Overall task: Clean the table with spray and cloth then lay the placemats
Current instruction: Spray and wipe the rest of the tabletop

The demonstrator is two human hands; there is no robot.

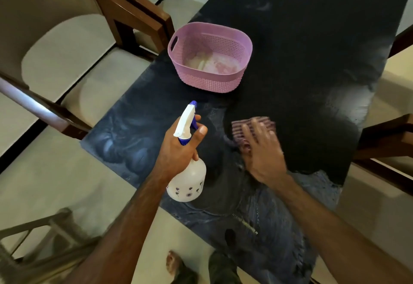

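1. dark glossy table top (301,44) fills the middle of the head view, smeared and streaky on the near and left parts, cleaner black toward the far right
2. wooden chairs with pale seat cushions (73,51) stand along the left edge of the table; more wooden chair frames show at the right edge and far end
3. left hand (178,147) grips the spray bottle (188,178) round its neck, fingers curled, index finger on the blue trigger, thumb up beside the white head
4. bottle is whitish with small flower prints, held tilted over the near left part of the table, nozzle pointing away from the person toward the basket
5. right hand (261,149) lies flat on the cloth (250,127), fingers straight and spread, pressing it onto the table; hand looks motion-blurred
6. cloth is striped purple and pale, on the table just right of the bottle head, mostly under the fingers, far edge sticking out
7. pink perforated basket (210,57) sits on the table beyond both hands, well apart from the cloth; something pale lies in its bottom, cannot tell what
8. person's feet show at the bottom edge on the light tiled floor (55,183)
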